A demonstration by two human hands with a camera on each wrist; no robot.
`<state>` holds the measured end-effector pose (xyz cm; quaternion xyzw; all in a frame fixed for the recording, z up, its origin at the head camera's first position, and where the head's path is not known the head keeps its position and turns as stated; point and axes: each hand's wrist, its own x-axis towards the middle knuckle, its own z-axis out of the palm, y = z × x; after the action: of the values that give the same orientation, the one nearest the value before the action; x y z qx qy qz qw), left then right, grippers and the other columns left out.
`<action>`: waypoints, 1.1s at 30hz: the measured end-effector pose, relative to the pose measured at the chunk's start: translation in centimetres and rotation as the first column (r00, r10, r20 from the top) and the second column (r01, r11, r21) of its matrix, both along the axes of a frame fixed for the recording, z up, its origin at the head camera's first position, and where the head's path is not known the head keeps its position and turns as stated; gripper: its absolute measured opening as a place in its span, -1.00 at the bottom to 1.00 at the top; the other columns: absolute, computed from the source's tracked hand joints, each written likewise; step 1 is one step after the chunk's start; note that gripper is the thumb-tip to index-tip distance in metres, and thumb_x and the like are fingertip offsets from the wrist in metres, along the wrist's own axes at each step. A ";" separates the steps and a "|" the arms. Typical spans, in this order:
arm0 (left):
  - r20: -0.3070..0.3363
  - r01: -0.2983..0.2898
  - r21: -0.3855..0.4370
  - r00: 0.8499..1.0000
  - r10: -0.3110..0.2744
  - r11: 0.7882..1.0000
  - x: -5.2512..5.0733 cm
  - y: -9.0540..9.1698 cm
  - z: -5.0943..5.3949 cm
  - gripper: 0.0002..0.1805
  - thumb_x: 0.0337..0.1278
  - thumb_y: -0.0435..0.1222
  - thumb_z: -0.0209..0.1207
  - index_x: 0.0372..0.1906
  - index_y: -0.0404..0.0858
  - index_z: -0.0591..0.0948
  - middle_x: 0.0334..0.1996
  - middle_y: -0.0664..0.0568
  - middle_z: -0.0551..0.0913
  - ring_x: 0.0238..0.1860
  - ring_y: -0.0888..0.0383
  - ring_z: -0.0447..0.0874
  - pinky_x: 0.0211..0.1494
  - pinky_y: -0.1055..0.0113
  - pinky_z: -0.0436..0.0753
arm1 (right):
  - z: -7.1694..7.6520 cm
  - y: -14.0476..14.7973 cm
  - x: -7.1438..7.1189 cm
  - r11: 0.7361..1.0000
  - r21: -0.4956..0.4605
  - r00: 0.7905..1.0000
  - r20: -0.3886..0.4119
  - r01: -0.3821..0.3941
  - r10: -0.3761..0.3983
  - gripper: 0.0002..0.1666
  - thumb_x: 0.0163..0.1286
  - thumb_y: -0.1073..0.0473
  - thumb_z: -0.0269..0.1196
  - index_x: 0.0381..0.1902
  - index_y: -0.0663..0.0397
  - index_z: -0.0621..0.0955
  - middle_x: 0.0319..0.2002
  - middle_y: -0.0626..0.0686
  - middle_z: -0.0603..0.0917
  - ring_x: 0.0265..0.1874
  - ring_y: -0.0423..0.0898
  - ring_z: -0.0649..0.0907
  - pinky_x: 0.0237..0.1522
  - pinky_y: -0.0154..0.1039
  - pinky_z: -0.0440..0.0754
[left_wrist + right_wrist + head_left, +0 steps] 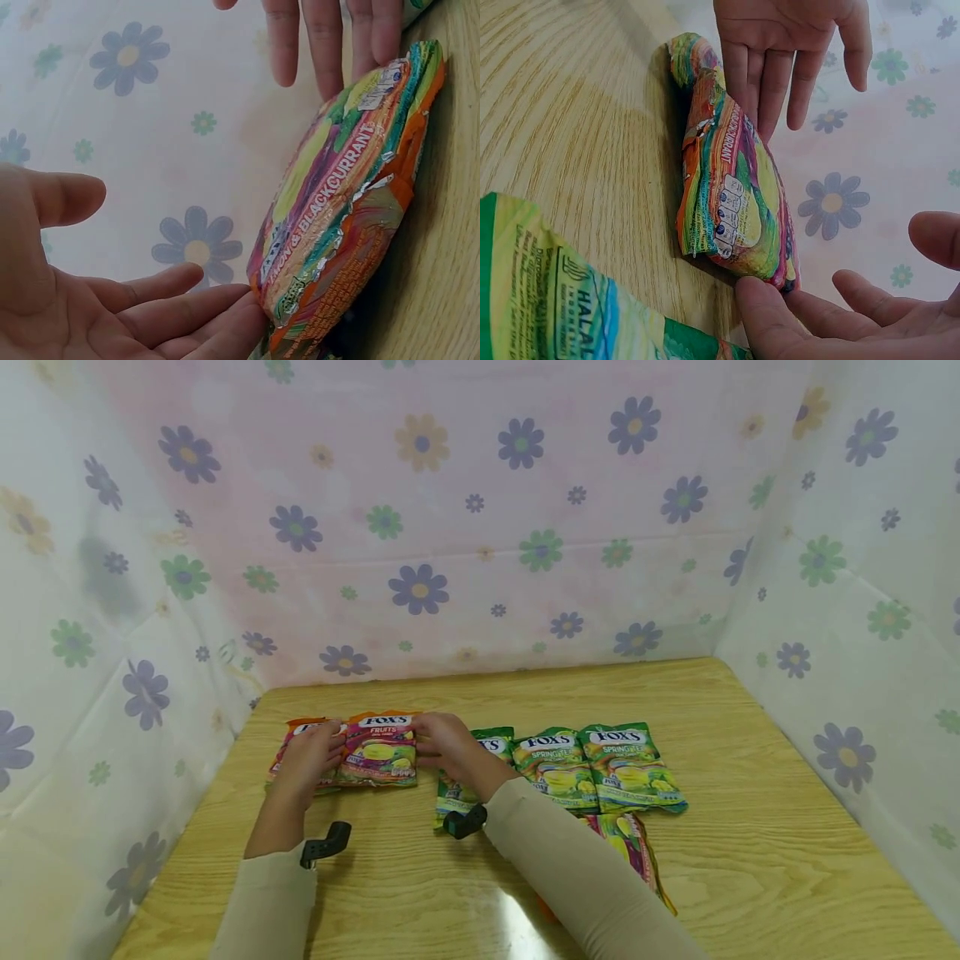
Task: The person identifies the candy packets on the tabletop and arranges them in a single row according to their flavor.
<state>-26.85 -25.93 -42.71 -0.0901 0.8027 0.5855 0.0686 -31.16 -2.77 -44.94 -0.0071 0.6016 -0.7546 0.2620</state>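
Observation:
Two red-purple Fox's Fruits candy bags lie side by side at the table's left back. The fuller-showing candy bag (pixel 378 753) is between my hands. My left hand (pixel 306 762) covers part of the leftmost candy bag (pixel 303 725); in the left wrist view its straight fingertips touch an end of the lemon and blackcurrant bag (pixel 322 195). At the other side, my right hand (pixel 452 747) has extended fingers against the bag's edge. The right wrist view shows those fingertips touching the same bag (pixel 739 187), thumb held apart.
Three green Fox's Spring Tea bags, the left one (pixel 456 802), middle one (pixel 557 770) and right one (pixel 632 768), form a row. Another red-purple bag (pixel 637 847) lies partly under my right forearm. Flower-patterned cloth (pixel 480 527) surrounds the wooden table (pixel 765 827).

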 end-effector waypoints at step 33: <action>0.094 0.007 0.030 0.996 -0.010 1.000 0.4 0.9 0.1 0.01 0.52 0.28 -0.11 0.66 -0.35 -0.06 0.58 -0.37 0.17 0.56 -0.23 0.24 0.55 -0.01 0.38 | 0.3 0.1 0.7 1.000 -0.006 1.000 0.004 -0.026 0.026 -0.21 0.57 0.01 0.14 0.64 0.06 0.20 0.65 0.18 0.10 0.60 0.24 0.19 0.44 0.23 0.42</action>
<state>-26.46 -25.00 -42.56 -0.1132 0.7901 0.5923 0.1101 -30.49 -2.67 -44.60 -0.0140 0.5988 -0.7528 0.2731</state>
